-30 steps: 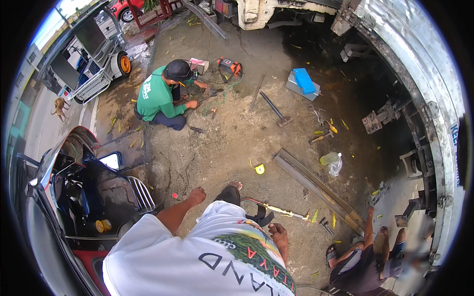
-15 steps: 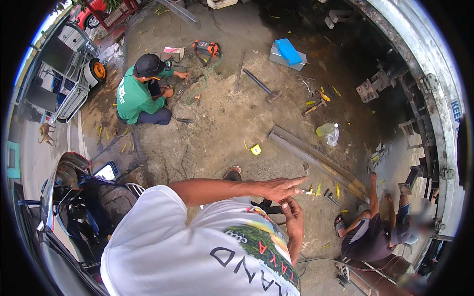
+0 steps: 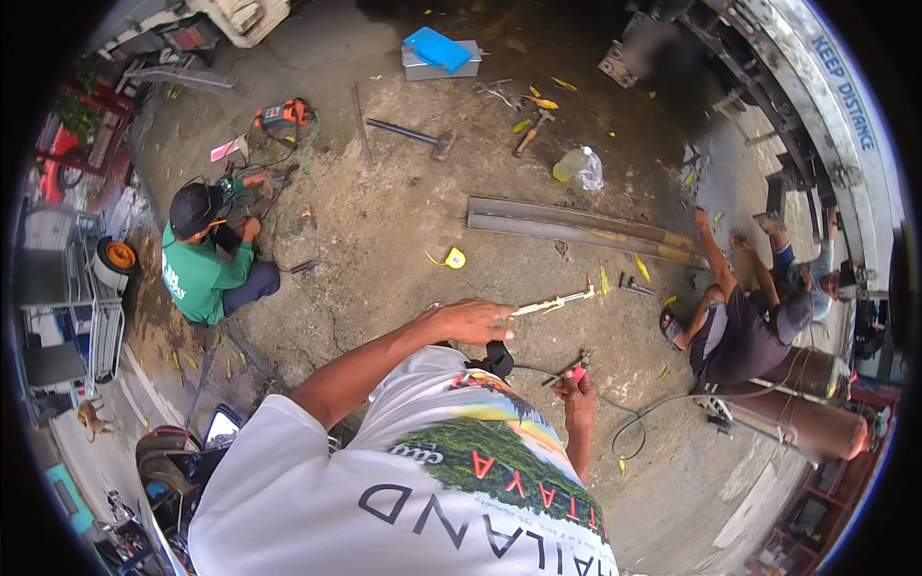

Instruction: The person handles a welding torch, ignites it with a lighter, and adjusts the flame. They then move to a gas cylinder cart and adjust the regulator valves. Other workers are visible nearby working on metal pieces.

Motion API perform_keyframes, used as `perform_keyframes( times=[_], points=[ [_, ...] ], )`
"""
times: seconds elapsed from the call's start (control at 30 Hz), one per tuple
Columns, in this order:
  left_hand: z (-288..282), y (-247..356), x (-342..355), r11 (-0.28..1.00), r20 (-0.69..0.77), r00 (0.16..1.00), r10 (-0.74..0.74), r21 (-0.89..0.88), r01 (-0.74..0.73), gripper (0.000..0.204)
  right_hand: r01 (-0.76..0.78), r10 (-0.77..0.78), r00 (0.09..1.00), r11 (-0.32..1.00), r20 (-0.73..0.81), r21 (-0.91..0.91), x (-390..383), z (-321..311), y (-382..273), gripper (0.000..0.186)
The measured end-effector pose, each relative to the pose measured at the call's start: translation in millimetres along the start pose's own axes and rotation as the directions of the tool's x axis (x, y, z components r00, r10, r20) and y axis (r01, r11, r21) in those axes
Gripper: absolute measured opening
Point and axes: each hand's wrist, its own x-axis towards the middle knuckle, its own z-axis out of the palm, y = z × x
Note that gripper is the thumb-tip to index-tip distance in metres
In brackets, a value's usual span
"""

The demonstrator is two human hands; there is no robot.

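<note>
In front of my body, my left hand (image 3: 471,322) has its fingers curled around the near end of a slim brass-coloured torch (image 3: 555,304). The torch's far end points right, above the concrete. Lower and to the right, my right hand (image 3: 579,396) is closed around a small pink-red object (image 3: 579,373), possibly a lighter. A dark metal piece (image 3: 585,358) shows beside that object; whether the two are joined, I cannot tell. A dark hose (image 3: 533,369) runs between my body and the right hand.
Ahead lie a steel beam (image 3: 576,228), a yellow tape measure (image 3: 455,257), a sledgehammer (image 3: 413,132), a hammer (image 3: 531,134) and a bottle (image 3: 570,164). A person in green (image 3: 206,274) crouches left, by an orange-black machine (image 3: 282,114). Another person (image 3: 740,336) sits right, near a brown cylinder (image 3: 816,413).
My hands have moved apart; the right is lower, with the pink-red object now visible. My left fingers, stretched out before, are curled, and more of the torch shows. The whole view has turned.
</note>
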Motion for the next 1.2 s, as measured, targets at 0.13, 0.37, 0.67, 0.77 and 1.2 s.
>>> perform_keyframes(
  times=[0.13,0.37,0.67,0.77,1.2],
  points=[
    [-8,-132,-37,0.931,-0.313,0.879,-0.361,-0.058,0.361,0.062,-0.308,0.321,0.911,0.947,-0.26,0.09,-43,-26,124,0.026],
    [29,-409,-226,0.256,0.27,0.452,-0.85,-0.538,0.803,0.039,-0.597,0.587,0.688,0.792,-0.427,0.126,-219,10,367,0.048],
    [-33,-414,-129,0.247,0.348,0.62,-0.703,-0.698,0.672,0.021,-0.65,0.637,0.716,0.757,-0.286,0.06,-258,106,335,0.048],
    [-38,-249,-18,0.703,-0.019,0.787,-0.617,-0.462,0.54,0.04,-0.637,0.616,0.736,0.77,-0.279,0.02,-245,87,311,0.047],
    [69,-108,66,0.754,0.178,0.746,-0.642,-0.034,0.656,0.043,-0.519,0.384,0.81,0.822,-0.443,-0.235,-211,-38,322,0.043]
  ],
)
